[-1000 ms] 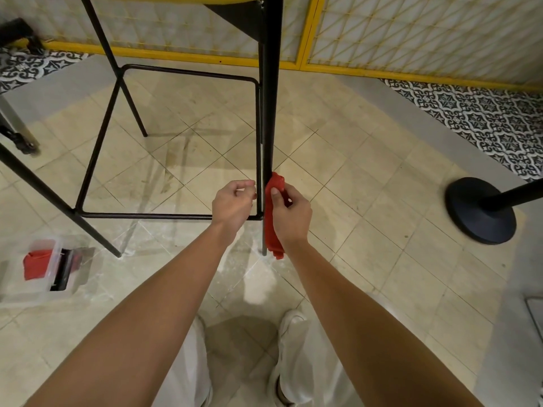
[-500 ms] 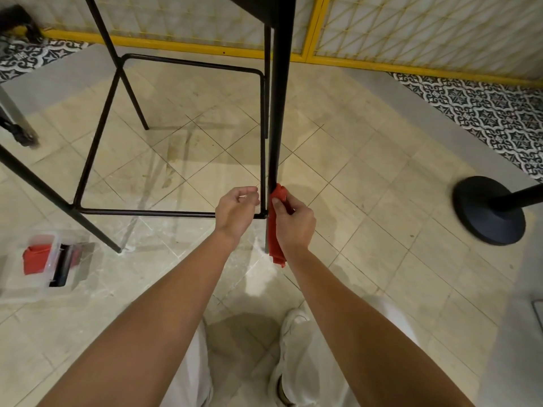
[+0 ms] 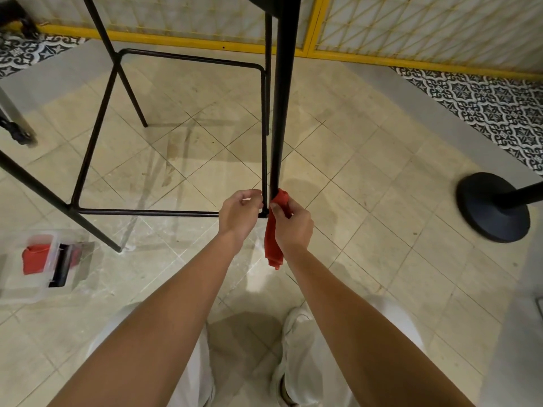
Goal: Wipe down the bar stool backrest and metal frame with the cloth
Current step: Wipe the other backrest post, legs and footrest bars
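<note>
Right hand (image 3: 293, 227) grasps cloth (image 3: 273, 248) round the leg (image 3: 282, 113), low down at the footrest (image 3: 147, 213) corner. Left hand (image 3: 239, 214), at its 9 o'clock, curled; grasp unclear. Likely late on this leg; backrest unseen, other legs (image 3: 127, 86) perhaps left.

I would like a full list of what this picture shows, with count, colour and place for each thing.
stool frame: one, black, centre, on the floor
cloth: one, red, against the near stool leg
plastic box: one, clear, floor at left
post base: one, black, floor at right
lattice screen: one, yellow-framed, along the back
floor tiles: many, beige, underfoot
left hand: one, curled at the footrest corner
right hand: one, grips the cloth
</note>
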{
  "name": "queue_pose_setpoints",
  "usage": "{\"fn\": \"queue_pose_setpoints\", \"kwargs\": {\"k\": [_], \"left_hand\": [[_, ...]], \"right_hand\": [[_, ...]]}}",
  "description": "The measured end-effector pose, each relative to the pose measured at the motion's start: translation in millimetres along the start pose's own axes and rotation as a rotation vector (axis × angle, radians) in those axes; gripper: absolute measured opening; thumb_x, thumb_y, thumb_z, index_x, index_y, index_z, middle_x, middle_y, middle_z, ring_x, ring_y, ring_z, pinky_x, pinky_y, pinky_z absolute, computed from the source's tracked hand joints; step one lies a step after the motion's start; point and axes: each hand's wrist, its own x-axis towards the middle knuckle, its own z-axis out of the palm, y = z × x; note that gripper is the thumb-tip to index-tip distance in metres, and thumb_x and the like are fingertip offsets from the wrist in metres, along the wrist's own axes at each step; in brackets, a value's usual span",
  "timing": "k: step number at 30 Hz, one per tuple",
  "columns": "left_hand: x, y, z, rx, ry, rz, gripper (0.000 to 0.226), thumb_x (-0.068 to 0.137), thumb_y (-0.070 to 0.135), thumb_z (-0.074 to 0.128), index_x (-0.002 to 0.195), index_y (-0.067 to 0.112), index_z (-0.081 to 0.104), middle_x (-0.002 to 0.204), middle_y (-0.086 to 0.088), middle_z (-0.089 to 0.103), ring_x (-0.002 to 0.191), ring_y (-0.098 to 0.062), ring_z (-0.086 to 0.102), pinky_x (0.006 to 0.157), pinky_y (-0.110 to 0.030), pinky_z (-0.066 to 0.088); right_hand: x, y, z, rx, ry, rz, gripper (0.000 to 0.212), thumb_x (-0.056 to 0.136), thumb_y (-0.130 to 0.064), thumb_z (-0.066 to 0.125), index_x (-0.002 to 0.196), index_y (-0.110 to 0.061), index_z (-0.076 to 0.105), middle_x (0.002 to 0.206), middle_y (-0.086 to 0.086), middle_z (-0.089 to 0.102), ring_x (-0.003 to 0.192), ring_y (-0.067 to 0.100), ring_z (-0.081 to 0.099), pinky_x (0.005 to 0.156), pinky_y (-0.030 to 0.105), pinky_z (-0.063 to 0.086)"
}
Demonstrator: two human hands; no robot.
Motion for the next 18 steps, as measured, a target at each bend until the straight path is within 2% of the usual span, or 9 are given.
{"fn": "queue_pose_setpoints", "kwargs": {"k": [3, 6, 9, 14, 18], "left_hand": [[0, -3, 1, 0.007, 0.012, -0.005, 0.016, 0.090, 0.028, 0.053, 0.101, 0.027, 0.064, 0.094, 0.003, 0.068, 0.096, -0.017, 0.061, 0.096, -0.038, 0.048], [-1, -3, 3, 0.007, 0.009, 0.004, 0.015, 0.090, 0.028, 0.053, 0.101, 0.027, 0.063, 0.096, 0.003, 0.068, 0.099, -0.017, 0.062, 0.096, -0.037, 0.049], [-2, -2, 3, 0.000, 0.004, 0.007, 0.013, 0.090, 0.027, 0.053, 0.099, 0.028, 0.062, 0.098, 0.002, 0.068, 0.099, -0.018, 0.062, 0.095, -0.036, 0.049], [-2, -6, 4, 0.036, 0.011, 0.007, 0.013, 0.090, 0.028, 0.052, 0.098, 0.029, 0.062, 0.093, 0.005, 0.067, 0.100, -0.019, 0.062, 0.096, -0.038, 0.049], [-5, -15, 4, 0.074, 0.017, -0.026, 0.012, 0.087, 0.027, 0.054, 0.097, 0.029, 0.060, 0.101, 0.002, 0.066, 0.101, -0.021, 0.061, 0.097, -0.041, 0.048]], "right_hand": [[-2, -2, -3, 0.029, 0.007, -0.019, 0.022, 0.092, -0.025, 0.056, 0.112, -0.026, 0.067, 0.080, -0.012, 0.061, 0.076, 0.013, 0.060, 0.062, 0.018, 0.042], [-4, -4, -3, 0.108, 0.046, -0.098, 0.023, 0.092, -0.026, 0.057, 0.112, -0.025, 0.067, 0.085, -0.016, 0.063, 0.075, 0.003, 0.058, 0.068, 0.019, 0.047], [-5, -2, -1, 0.140, 0.037, -0.095, 0.020, 0.092, -0.027, 0.056, 0.109, -0.024, 0.067, 0.086, -0.011, 0.065, 0.076, 0.007, 0.059, 0.069, 0.021, 0.049], [2, -1, -8, 0.021, -0.114, 0.030, 0.024, 0.095, -0.024, 0.051, 0.116, -0.020, 0.062, 0.085, -0.005, 0.060, 0.078, 0.016, 0.056, 0.070, 0.027, 0.045], [-2, 2, -13, 0.006, -0.185, 0.052, 0.027, 0.098, -0.019, 0.044, 0.122, -0.015, 0.053, 0.096, -0.001, 0.057, 0.085, 0.018, 0.054, 0.075, 0.029, 0.044]]}}
